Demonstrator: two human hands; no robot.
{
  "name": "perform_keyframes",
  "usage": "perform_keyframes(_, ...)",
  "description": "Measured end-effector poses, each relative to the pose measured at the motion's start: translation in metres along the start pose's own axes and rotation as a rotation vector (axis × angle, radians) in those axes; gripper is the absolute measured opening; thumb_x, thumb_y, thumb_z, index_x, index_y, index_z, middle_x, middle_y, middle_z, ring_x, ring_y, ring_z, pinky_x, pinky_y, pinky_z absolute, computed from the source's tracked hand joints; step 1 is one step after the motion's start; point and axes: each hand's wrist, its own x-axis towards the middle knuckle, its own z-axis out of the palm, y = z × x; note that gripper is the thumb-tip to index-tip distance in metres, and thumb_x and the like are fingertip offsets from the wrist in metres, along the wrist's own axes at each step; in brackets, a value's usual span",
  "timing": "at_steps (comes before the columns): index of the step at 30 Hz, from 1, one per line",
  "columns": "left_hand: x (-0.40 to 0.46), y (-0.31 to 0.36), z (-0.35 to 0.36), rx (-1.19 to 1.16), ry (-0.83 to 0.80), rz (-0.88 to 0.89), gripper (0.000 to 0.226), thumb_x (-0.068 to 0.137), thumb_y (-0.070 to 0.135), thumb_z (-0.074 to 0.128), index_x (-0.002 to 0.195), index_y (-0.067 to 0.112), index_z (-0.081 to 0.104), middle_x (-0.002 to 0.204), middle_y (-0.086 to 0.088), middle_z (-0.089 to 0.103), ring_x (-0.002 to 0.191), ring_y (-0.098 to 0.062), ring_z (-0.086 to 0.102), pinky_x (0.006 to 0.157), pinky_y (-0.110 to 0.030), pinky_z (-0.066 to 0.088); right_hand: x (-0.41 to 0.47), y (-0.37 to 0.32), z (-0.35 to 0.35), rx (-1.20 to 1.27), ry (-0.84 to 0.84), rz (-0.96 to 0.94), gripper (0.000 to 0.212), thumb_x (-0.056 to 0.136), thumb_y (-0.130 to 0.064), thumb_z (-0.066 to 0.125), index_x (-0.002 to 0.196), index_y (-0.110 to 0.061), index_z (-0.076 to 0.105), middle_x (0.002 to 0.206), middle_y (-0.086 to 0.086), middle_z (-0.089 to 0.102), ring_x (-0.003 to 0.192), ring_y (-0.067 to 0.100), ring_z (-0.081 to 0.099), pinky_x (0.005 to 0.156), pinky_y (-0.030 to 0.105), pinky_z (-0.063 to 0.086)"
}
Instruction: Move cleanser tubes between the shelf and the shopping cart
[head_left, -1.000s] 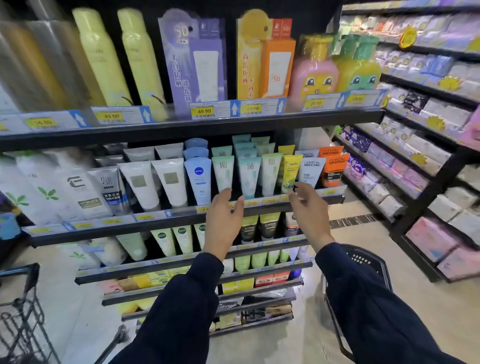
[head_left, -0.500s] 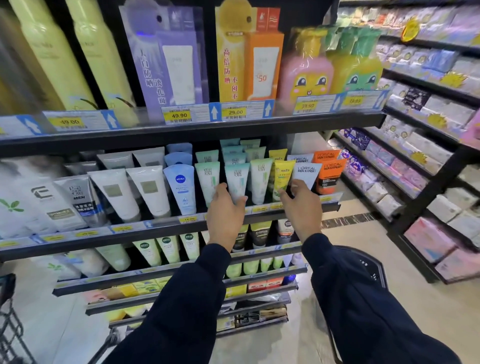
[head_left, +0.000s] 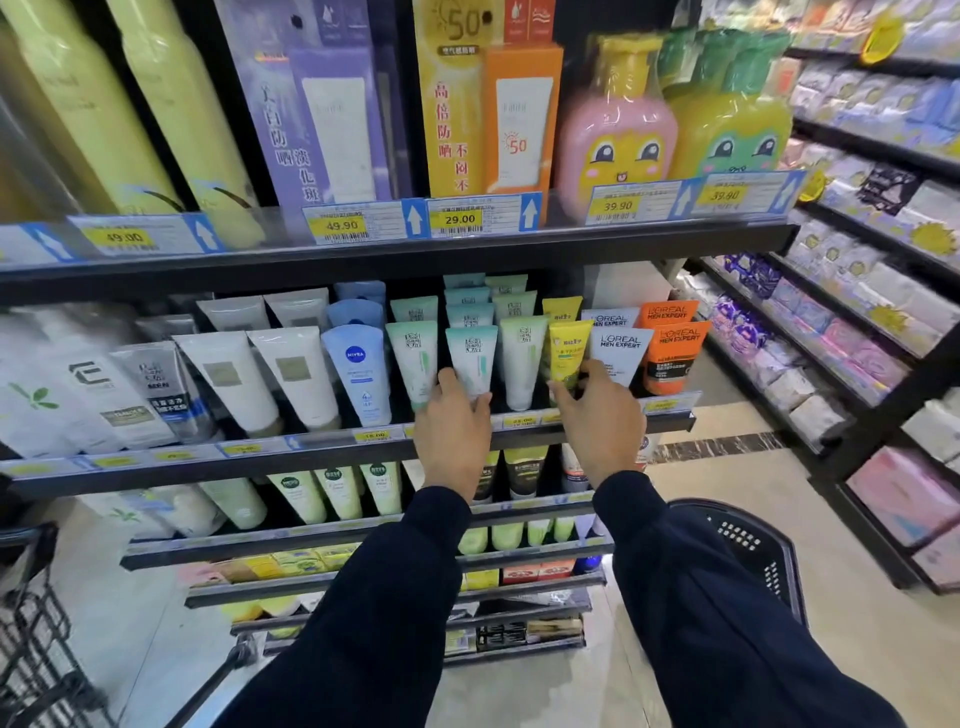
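Cleanser tubes stand cap-down in rows on the middle shelf (head_left: 311, 448). My left hand (head_left: 451, 434) reaches onto that shelf and grips the lower end of a teal-and-white tube (head_left: 474, 356), thumb on its left side and fingers on its right. My right hand (head_left: 597, 415) pinches the bottom of a yellow tube (head_left: 569, 349), just left of a white L'Oreal tube (head_left: 618, 349). Both tubes still stand in their rows. The black wire shopping cart (head_left: 31, 629) shows at the lower left edge.
A black plastic basket (head_left: 748, 545) stands on the floor under my right arm. The shelf above (head_left: 395, 254) carries spray cans, sunscreen boxes and cartoon bottles. More tubes fill the lower shelves. Another rack of packets runs along the right.
Both hands have moved up from the shelf's front edge onto the tubes and closed on them. The view has come closer to the shelf.
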Motion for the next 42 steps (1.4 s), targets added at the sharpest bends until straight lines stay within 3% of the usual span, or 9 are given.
perform_keyframes(9,-0.004,-0.001,0.0,0.012,0.005,0.01,0.036,0.098,0.037,0.064,0.115,0.011,0.046,0.107,-0.013,0.068,0.096,-0.039,0.066,0.074,-0.044,0.054,0.001,0.005,-0.002,-0.032,0.011,-0.038,0.039,0.098,-0.052,0.063,0.115,-0.017,0.06,0.089,0.005,0.075,0.082,0.032,0.071,0.058,0.032,0.041)
perform_keyframes(21,-0.006,0.001,-0.004,0.043,0.003,-0.001,0.04,0.098,0.036,0.065,0.119,0.009,0.045,0.111,-0.017,0.068,0.101,-0.041,0.066,0.078,-0.044,0.05,-0.004,0.01,-0.002,0.006,0.022,-0.044,0.043,0.096,-0.057,0.063,0.113,-0.018,0.06,0.089,0.004,0.075,0.081,0.03,0.071,0.063,0.038,0.057)
perform_keyframes(27,-0.01,-0.002,-0.007,0.013,0.0,-0.003,0.042,0.096,0.039,0.067,0.119,0.01,0.046,0.111,-0.016,0.068,0.101,-0.04,0.066,0.076,-0.048,0.055,-0.01,0.017,-0.008,0.067,0.023,-0.032,0.051,0.095,-0.059,0.064,0.125,-0.018,0.061,0.104,0.005,0.077,0.093,0.031,0.072,0.07,0.037,0.055)
perform_keyframes(34,-0.042,-0.006,-0.013,-0.019,0.159,0.136,0.046,0.1,0.041,0.062,0.13,0.007,0.052,0.122,-0.011,0.064,0.106,-0.032,0.064,0.078,-0.045,0.057,-0.013,0.039,-0.028,0.193,0.134,0.035,0.051,0.095,-0.052,0.067,0.135,-0.022,0.059,0.124,-0.001,0.073,0.11,0.028,0.068,0.083,0.038,0.05)
perform_keyframes(38,-0.051,0.017,-0.004,-0.118,0.081,0.146,0.047,0.1,0.038,0.063,0.135,0.008,0.052,0.129,-0.009,0.063,0.11,-0.029,0.063,0.087,-0.043,0.053,-0.006,0.048,-0.033,0.218,0.148,0.081,0.047,0.093,-0.05,0.07,0.13,-0.022,0.06,0.124,0.0,0.072,0.109,0.028,0.067,0.082,0.037,0.048)
perform_keyframes(42,-0.043,0.038,0.011,-0.167,0.04,0.126,0.048,0.099,0.034,0.065,0.137,0.007,0.051,0.133,-0.009,0.062,0.116,-0.03,0.063,0.089,-0.042,0.055,-0.002,0.049,-0.034,0.239,0.127,0.107,0.052,0.093,-0.051,0.071,0.134,-0.021,0.06,0.128,-0.002,0.071,0.114,0.024,0.067,0.09,0.04,0.054)
